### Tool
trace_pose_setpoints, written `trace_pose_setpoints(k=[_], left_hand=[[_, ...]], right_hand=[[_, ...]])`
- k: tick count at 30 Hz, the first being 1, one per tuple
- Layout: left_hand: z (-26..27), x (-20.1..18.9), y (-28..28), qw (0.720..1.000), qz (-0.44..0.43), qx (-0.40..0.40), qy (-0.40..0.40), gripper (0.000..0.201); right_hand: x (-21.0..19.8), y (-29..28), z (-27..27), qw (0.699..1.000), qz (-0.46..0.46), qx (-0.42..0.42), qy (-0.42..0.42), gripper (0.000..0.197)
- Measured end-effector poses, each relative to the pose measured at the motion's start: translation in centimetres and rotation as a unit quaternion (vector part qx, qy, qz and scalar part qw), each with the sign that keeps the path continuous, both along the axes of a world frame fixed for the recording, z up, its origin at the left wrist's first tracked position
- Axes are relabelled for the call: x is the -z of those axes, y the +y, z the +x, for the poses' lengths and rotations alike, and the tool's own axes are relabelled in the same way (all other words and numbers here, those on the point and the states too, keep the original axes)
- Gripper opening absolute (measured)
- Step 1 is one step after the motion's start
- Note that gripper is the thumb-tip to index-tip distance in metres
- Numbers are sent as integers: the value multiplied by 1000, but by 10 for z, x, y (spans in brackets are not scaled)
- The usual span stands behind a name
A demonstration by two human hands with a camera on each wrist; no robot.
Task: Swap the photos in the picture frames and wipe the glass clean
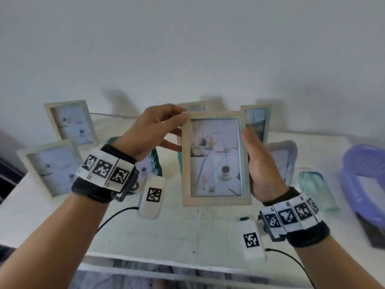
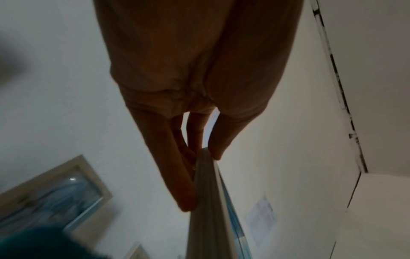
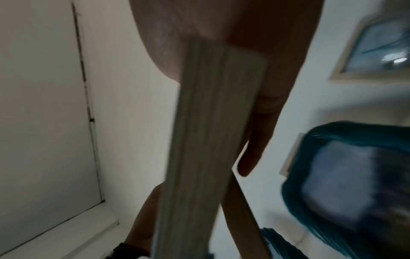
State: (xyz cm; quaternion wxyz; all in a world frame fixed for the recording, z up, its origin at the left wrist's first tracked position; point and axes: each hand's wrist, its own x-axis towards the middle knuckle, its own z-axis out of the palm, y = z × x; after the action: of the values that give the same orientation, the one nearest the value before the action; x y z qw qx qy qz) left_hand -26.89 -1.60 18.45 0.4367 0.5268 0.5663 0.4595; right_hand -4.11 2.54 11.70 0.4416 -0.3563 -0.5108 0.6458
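Frame [image 1: 215, 158] held upright at picture centre, above the table [image 1: 187, 230].

I have my left hand [image 1: 153, 130] pinching its upper left corner, and my right hand [image 1: 261, 163] clasping its right edge, thumb [image 1: 249, 135] in front. Other frames [image 1: 70, 122] stand at the left.

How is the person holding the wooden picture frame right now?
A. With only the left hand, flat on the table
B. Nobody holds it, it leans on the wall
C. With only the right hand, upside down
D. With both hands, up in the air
D: the left hand pinches the top left corner of the picture frame and the right hand clasps its right edge, lifting it above the table.
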Motion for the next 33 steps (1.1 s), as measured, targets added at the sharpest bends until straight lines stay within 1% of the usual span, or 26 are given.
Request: trace_pose_setpoints(k=[2,5,7,9,11,12,13,15,17,19,20,22,24,26,28,30,33], left_hand=[[30,24,-6,1000,-20,-3,-9,23],[71,53,-16,998,-50,-23,-31,19],[96,70,-24,997,-57,-49,-20,23],[118,90,-36,997,-47,-45,37,42],[141,108,-49,992,-33,-7,125,74],[152,115,-55,988,-35,8,152,91],[163,120,-59,987,-40,15,157,105],[181,126,-63,990,-48,13,131,122],[193,132,-63,993,-48,3,107,133],[201,135,-61,994,-47,-3,103,141],[205,136,-61,993,-48,-5,107,141],[210,135,-59,994,-40,-15,104,136],[212,133,-60,998,-15,-17,63,131],[212,130,-62,1000,-5,7,27,128],[211,128,-64,999,-7,41,16,127],[208,130,-66,998,-4,61,7,124],[198,131,-66,998,3,57,-32,114]], right_hand=[[25,-11,26,999,-26,5,22,61],[50,-28,61,997,-69,33,26,68],[61,-37,80,994,-94,44,26,68],[65,-46,96,991,-116,57,30,69],[65,-54,107,989,-128,60,35,58],[66,-56,112,990,-126,59,32,52],[66,-59,116,990,-122,57,28,46],[70,-62,118,992,-111,49,30,39],[70,-66,117,992,-114,33,36,40],[69,-71,116,988,-140,10,56,48],[67,-72,116,985,-158,3,64,51],[67,-70,119,980,-186,10,73,54],[67,-66,122,975,-206,19,86,56],[68,-64,123,974,-208,16,84,56],[70,-63,125,976,-203,-2,83,56],[69,-61,127,978,-200,-7,67,55],[67,-56,133,980,-195,25,22,51]])
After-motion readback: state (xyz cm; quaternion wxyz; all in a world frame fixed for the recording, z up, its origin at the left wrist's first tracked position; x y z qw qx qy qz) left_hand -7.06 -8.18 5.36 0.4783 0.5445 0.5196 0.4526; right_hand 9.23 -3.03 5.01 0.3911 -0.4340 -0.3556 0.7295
